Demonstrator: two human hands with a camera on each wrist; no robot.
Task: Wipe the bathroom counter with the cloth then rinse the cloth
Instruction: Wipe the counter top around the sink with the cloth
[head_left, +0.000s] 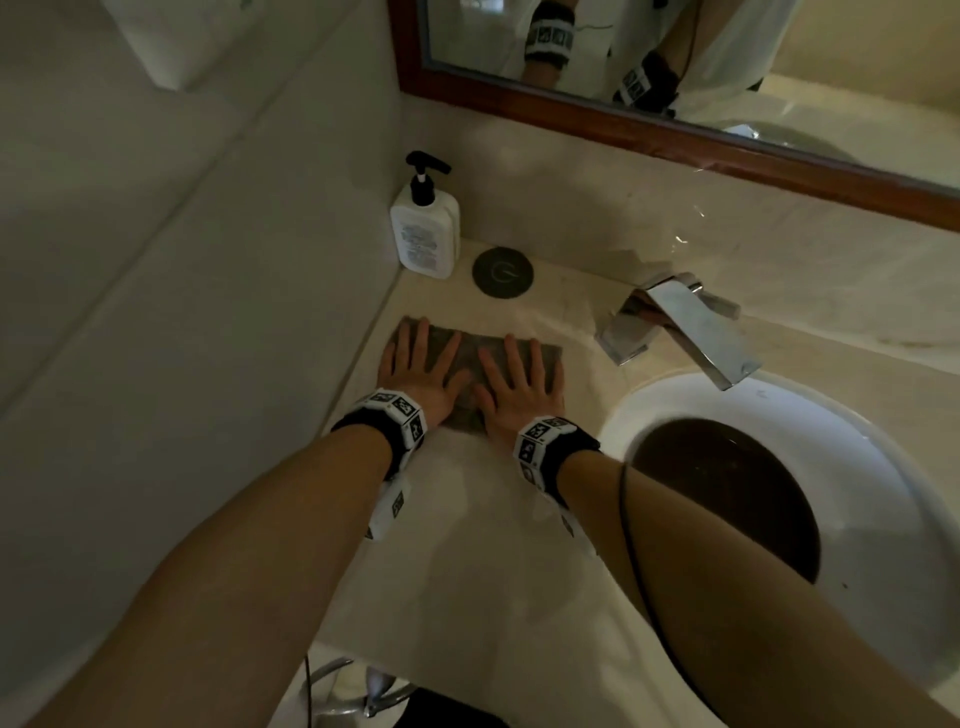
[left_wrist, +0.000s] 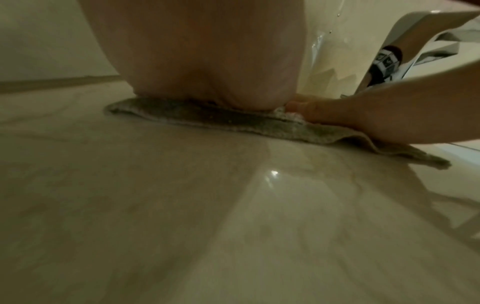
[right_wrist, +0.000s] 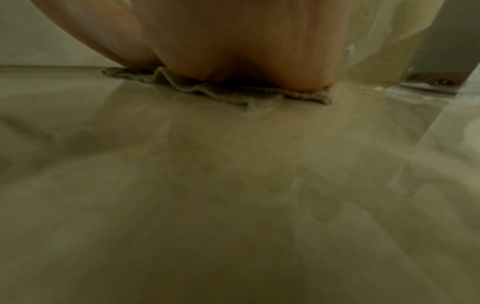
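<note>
On the glossy beige counter (head_left: 498, 545), both hands, left hand (head_left: 418, 374) and right hand (head_left: 519, 387), press flat-fingered on a nubby grey cloth (head_left: 480, 345).

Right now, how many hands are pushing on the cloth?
2. The left hand lies flat on the left part of the cloth, near the wall. The right hand lies flat on its right part, nearer the faucet. None hidden.

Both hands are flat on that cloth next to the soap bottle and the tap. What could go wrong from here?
1. A push toward the wall could knock over the soap bottle, which stands just beyond the cloth.
2. The counter looks glossy; with the left hand and right hand only pressing flat, the cloth might slide or bunch.
3. A sweep to the right could bump the tap.
</note>
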